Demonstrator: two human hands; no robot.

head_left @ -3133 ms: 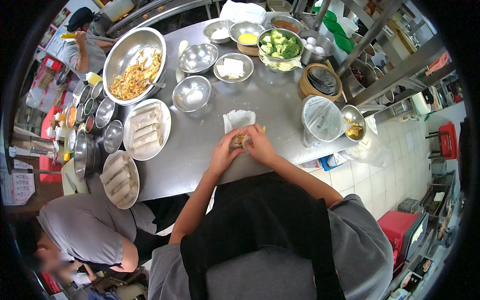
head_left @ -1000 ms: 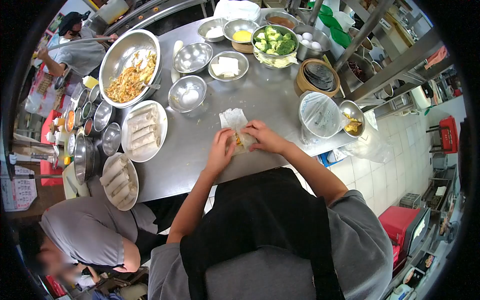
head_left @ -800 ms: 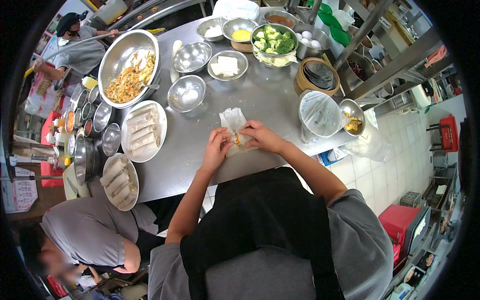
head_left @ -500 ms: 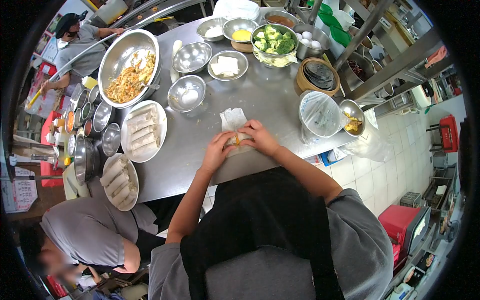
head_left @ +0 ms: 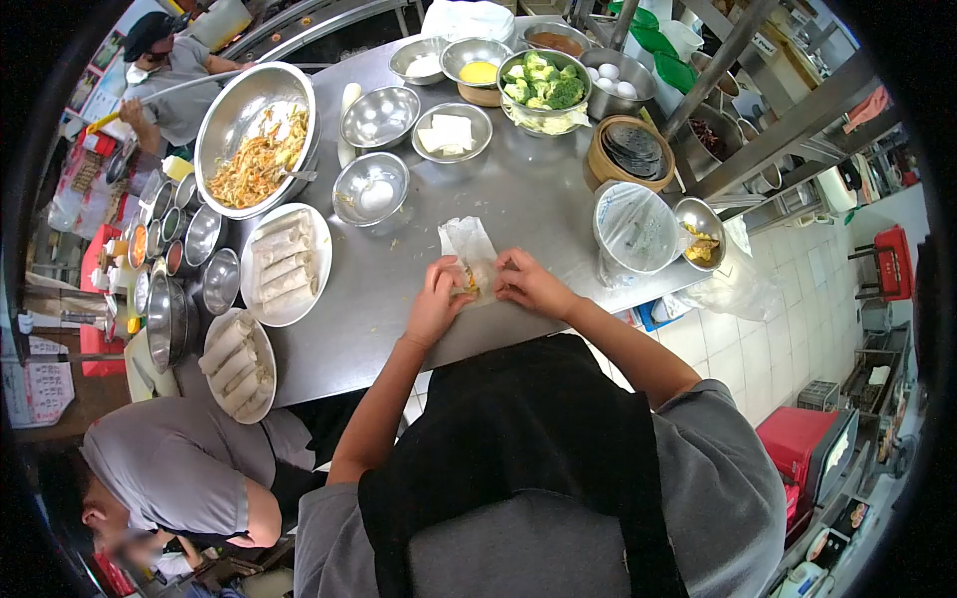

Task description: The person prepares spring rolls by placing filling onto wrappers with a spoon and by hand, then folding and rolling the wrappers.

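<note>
Steel table [head_left: 538, 204]; wrapper [head_left: 480, 267] seemingly between hands [head_left: 433, 301] [head_left: 536, 287]

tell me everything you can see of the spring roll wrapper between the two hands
The spring roll wrapper is a thin, whitish, dough-like sheet on the metal table. Its far end lies bare and slightly creased; nearer the person, orange-yellow filling shows, so it is not fully closed. The left hand touches its left side, the right hand its right; the fingers hide parts of both edges.
</note>
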